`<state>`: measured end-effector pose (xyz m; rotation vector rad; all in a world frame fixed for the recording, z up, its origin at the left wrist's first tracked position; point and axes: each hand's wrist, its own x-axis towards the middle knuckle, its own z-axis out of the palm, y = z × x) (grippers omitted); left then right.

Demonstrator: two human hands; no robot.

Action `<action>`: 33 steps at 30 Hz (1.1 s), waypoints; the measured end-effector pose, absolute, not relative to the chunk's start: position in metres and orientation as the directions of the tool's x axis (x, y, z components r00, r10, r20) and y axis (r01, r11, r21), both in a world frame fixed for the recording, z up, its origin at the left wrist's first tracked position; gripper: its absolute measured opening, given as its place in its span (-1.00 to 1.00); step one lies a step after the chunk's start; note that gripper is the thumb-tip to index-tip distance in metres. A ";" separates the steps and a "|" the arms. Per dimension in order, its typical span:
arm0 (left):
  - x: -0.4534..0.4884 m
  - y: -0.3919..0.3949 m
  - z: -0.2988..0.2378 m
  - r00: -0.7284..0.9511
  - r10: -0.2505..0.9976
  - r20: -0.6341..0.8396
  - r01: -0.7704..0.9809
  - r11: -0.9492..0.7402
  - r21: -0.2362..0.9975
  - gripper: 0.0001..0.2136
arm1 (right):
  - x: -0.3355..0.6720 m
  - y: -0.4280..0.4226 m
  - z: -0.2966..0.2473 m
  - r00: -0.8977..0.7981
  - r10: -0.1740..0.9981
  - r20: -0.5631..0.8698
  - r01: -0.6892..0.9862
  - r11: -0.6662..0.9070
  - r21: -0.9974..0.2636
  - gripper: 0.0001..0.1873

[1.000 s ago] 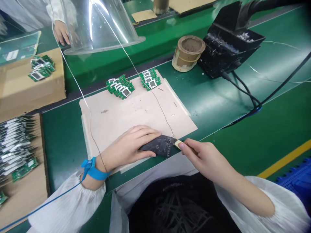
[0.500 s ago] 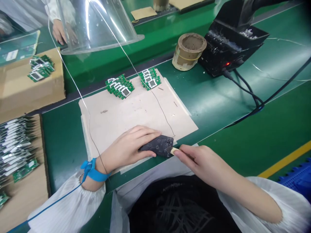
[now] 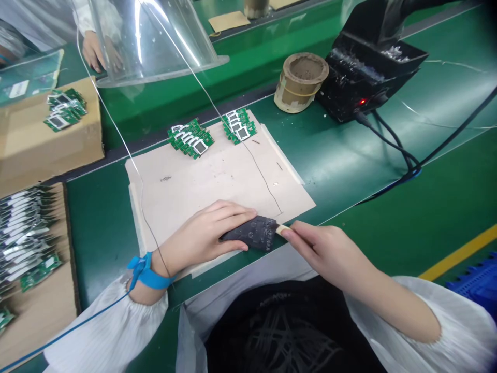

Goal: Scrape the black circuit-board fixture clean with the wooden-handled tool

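A dark, flat, speckled pad (image 3: 254,233) lies at the near edge of a beige work mat (image 3: 217,178). My left hand (image 3: 202,235) is closed over the pad's left end and holds it down; a blue wrist strap (image 3: 149,272) sits on that wrist. My right hand (image 3: 324,251) pinches a small pale stick (image 3: 282,229) whose tip touches the pad's right end. A thin wire runs across the mat from above to the pad.
Two fanned rows of small green circuit boards (image 3: 191,139) (image 3: 238,126) lie at the mat's far edge. A paper tape roll (image 3: 301,82) and a black machine (image 3: 368,62) with cables stand right. Cardboard trays of boards (image 3: 27,233) sit left. Another person's hand (image 3: 95,52) rests behind a clear hood (image 3: 155,41).
My right hand slid the pale stick slightly left onto the pad's end, then back a little right. My left hand and the pad stayed in place.
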<state>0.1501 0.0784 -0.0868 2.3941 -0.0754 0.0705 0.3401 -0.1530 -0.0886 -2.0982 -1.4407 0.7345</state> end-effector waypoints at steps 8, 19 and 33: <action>0.150 0.078 -0.087 0.997 -0.022 0.075 -0.068 -0.727 0.683 -0.42 | 0.339 -0.158 -0.087 0.275 0.953 -0.130 0.704 -0.292 -0.647 -0.51; 0.150 0.079 -0.090 0.995 -0.036 0.093 -0.090 -0.729 0.679 -0.43 | 0.341 -0.155 -0.089 0.294 0.952 -0.083 0.745 -0.282 -0.605 -0.50; 0.150 0.080 -0.092 0.991 -0.047 0.122 -0.117 -0.731 0.672 -0.42 | 0.343 -0.153 -0.086 0.261 0.965 -0.037 0.792 -0.236 -0.564 -0.49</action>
